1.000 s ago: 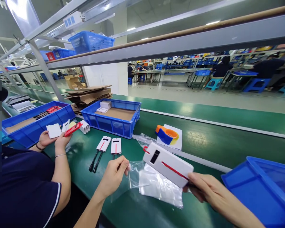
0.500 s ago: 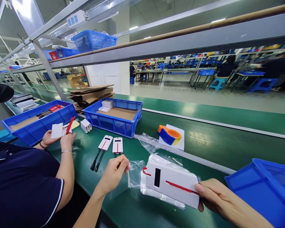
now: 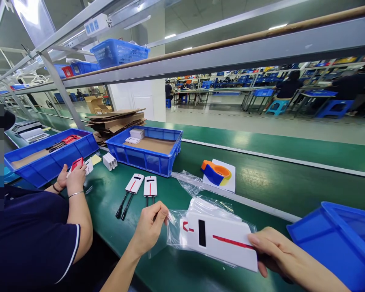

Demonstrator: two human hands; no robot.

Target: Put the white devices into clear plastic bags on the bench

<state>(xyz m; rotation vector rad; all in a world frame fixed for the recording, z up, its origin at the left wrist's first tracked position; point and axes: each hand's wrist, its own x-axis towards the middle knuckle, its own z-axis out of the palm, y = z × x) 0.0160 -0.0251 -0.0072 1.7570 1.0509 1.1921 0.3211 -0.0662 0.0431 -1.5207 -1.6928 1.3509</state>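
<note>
My right hand (image 3: 275, 249) grips the right end of a flat white device (image 3: 228, 247), thumb on top. The device has a black window, a red stripe and a red hook-shaped mark. Its left end is inside a clear plastic bag (image 3: 174, 233), whose left edge my left hand (image 3: 152, 223) pinches between thumb and fingers. Behind it lies a stack of clear bags (image 3: 213, 209), partly covered by the device. Left of my left hand, two similar white devices with black cables, one on the left (image 3: 135, 183) and one beside it (image 3: 150, 186), lie on the green bench.
A roll of tape in an orange and blue dispenser (image 3: 217, 172) sits beyond the bags. Blue bins stand at the right (image 3: 337, 243) and at the back (image 3: 142, 158). On the left, a co-worker's hands (image 3: 74, 178) hold red and white parts. White blocks (image 3: 110, 161) lie nearby.
The device's left end has gone into the bag, and the bag now covers the red hook mark. My left hand has shifted slightly right. The co-worker's hands have moved left.
</note>
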